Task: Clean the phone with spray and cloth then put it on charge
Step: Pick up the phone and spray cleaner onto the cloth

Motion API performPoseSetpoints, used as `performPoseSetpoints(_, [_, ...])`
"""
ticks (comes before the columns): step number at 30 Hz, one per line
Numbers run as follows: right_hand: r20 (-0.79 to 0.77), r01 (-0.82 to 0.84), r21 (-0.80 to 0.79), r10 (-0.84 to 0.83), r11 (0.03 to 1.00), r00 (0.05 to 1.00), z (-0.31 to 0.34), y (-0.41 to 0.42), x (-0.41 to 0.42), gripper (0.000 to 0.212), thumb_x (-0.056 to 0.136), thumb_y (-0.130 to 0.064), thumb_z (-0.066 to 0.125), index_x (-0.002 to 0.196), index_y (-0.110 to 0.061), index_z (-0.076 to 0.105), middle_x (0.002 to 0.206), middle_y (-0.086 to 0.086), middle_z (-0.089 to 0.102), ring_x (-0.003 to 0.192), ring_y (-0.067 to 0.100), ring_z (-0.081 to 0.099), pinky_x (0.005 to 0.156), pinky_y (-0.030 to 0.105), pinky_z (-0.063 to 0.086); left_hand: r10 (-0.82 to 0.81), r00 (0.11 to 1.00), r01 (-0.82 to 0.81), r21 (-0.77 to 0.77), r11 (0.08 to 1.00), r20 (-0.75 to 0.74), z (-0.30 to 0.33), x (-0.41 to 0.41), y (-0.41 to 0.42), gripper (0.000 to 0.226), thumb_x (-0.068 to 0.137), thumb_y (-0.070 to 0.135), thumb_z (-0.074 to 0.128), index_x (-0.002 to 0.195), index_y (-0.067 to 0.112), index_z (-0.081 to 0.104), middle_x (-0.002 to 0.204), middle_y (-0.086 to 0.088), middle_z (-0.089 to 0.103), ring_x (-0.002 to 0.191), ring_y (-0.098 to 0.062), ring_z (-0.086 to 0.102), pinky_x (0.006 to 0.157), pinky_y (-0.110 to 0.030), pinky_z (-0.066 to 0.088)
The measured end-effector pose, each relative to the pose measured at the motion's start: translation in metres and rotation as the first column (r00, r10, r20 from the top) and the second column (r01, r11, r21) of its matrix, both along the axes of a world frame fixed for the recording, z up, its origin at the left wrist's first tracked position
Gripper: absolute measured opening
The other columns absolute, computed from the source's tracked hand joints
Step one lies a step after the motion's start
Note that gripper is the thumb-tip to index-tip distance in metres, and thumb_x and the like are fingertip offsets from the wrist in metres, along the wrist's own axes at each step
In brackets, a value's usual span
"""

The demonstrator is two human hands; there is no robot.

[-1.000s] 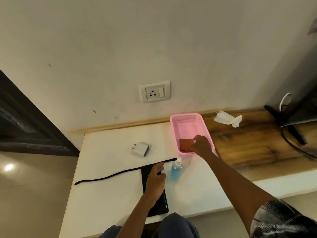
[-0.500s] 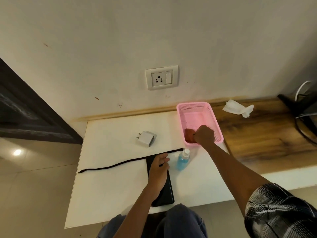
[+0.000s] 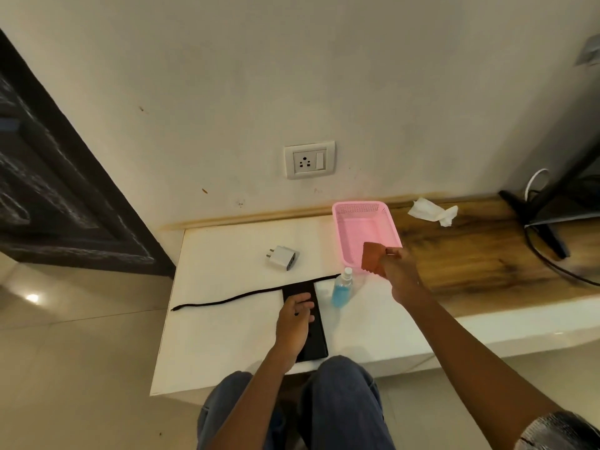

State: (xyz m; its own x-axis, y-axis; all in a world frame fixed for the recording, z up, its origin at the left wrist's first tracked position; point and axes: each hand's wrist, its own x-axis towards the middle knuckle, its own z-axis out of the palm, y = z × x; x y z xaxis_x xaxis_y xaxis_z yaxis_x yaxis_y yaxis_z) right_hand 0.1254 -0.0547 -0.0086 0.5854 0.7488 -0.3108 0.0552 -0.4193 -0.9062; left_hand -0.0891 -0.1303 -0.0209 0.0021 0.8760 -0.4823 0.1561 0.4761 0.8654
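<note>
A black phone (image 3: 312, 340) lies flat near the white table's front edge, and my left hand (image 3: 294, 319) rests on top of it with the fingers spread. My right hand (image 3: 400, 268) grips a folded reddish-brown cloth (image 3: 372, 257), held up over the near end of the pink basket (image 3: 359, 209). A small spray bottle (image 3: 341, 288) of blue liquid stands upright between the phone and the basket. A white charger adapter (image 3: 281, 256) lies further back, and a black cable (image 3: 240, 297) runs across the table past the phone's top end.
A white wall socket (image 3: 309, 159) with a switch sits above the table. A crumpled white tissue (image 3: 433, 211) lies on the wooden shelf (image 3: 487, 254) to the right. A dark stand with cables (image 3: 548, 222) occupies the far right. My knees (image 3: 337, 394) are below the table edge.
My right hand has lifted the cloth out of the pink basket, where it lay before. My left hand stays on the phone. The camera view shifted slightly.
</note>
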Motion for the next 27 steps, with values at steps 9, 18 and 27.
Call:
performPoseSetpoints(9, [-0.083,-0.166,-0.348,0.146,0.923,0.986,-0.031,-0.094,-0.024,0.038,0.085,-0.007,0.065,0.12,0.003,0.054,0.117,0.021,0.059,0.101,0.036,0.06,0.087,0.044,0.053,-0.032,0.997,0.031,-0.027,0.999,-0.069,-0.002,-0.017,-0.043,0.032,0.099,0.008,0.039,0.128,0.014,0.051,0.132,-0.005,0.055,0.118,-0.02,0.053,0.101,-0.031,0.041])
performPoseSetpoints(18, [0.133,-0.078,-0.398,0.142,0.914,0.981,-0.049,-0.1,-0.043,0.037,0.089,-0.014,0.06,0.125,-0.007,0.053,0.128,0.014,0.055,0.11,0.029,0.055,0.089,0.035,0.047,0.002,0.99,-0.004,-0.015,1.0,-0.143,-0.015,-0.024,-0.047,0.038,0.096,0.006,0.044,0.131,0.016,0.049,0.141,-0.005,0.047,0.129,-0.021,0.044,0.109,-0.035,0.037])
performPoseSetpoints(27, [0.398,-0.386,-0.497,0.599,0.777,0.695,-0.034,-0.09,-0.077,0.015,0.088,-0.025,0.049,0.086,-0.015,0.06,0.095,0.009,0.064,0.099,0.03,0.06,0.082,0.035,0.047,0.112,0.993,-0.117,-0.146,0.982,-0.043,-0.025,-0.024,-0.036,0.054,0.098,0.011,0.045,0.147,0.015,0.025,0.154,-0.01,0.029,0.138,-0.028,0.033,0.111,-0.039,0.031])
